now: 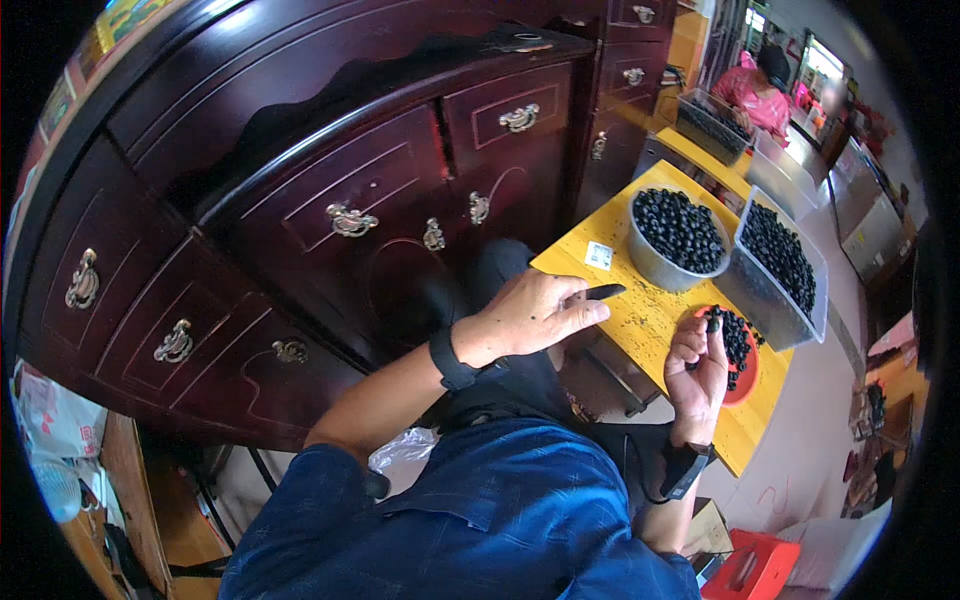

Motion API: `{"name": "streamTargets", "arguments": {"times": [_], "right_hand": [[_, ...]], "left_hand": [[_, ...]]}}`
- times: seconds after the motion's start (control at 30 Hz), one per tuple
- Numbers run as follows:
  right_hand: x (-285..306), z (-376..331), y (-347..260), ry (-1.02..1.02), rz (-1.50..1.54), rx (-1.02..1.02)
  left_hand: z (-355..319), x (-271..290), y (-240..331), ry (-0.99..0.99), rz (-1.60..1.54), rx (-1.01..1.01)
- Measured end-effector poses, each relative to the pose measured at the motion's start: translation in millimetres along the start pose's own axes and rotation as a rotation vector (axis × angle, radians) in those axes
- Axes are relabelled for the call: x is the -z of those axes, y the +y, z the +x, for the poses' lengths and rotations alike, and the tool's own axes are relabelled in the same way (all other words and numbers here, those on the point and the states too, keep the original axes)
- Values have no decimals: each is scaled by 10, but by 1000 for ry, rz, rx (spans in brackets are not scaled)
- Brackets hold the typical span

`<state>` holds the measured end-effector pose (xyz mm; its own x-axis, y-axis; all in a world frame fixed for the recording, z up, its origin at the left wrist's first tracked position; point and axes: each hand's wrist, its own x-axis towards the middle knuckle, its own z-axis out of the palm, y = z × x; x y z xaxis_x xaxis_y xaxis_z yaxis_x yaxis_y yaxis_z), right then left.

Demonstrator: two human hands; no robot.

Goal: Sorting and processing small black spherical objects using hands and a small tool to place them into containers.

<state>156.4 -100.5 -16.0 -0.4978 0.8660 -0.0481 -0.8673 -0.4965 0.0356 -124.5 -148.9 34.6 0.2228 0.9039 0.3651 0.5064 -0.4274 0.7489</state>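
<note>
My left hand is held over the near left edge of a yellow table. Its fingers are curled, with a slender dark thing jutting out past the thumb. I cannot tell what kind of thing it is. My right hand is raised beside a red-orange dish of small black ring-like parts. The thumb and fingers pinch a small black part. Beyond my hands stand a round tub and a clear rectangular bin, both heaped with similar black parts.
A small white printed card and scattered black bits lie on the table. Dark wooden cabinets rise at the left. At the far right, a person in pink sits by another bin. A red container is at the lower right.
</note>
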Motion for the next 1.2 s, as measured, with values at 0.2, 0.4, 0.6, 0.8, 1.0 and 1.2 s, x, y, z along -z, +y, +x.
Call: {"name": "streamTargets", "arguments": {"times": [0.2, 0.4, 0.6, 0.8, 1.0, 1.2], "right_hand": [[47, 15, 41, 9, -6, -25], [183, 199, 40, 33, 4, -81], [191, 335, 115, 100, 30, -78], [346, 424, 62, 125, 12, -92], [269, 502, 89, 222, -68, -56], [304, 564, 141, 293, -158, -13]], "left_hand": [[-259, 164, -119, 45, 43, 29], [-811, 510, -347, 38, 119, 145], [-1588, 737, -826, -79, 257, 497], [-2824, -218, -2263, -255, 253, 886], [-3608, -990, -3333, -99, 247, 885], [-4062, -1570, -4153, -7, 202, 998]]}}
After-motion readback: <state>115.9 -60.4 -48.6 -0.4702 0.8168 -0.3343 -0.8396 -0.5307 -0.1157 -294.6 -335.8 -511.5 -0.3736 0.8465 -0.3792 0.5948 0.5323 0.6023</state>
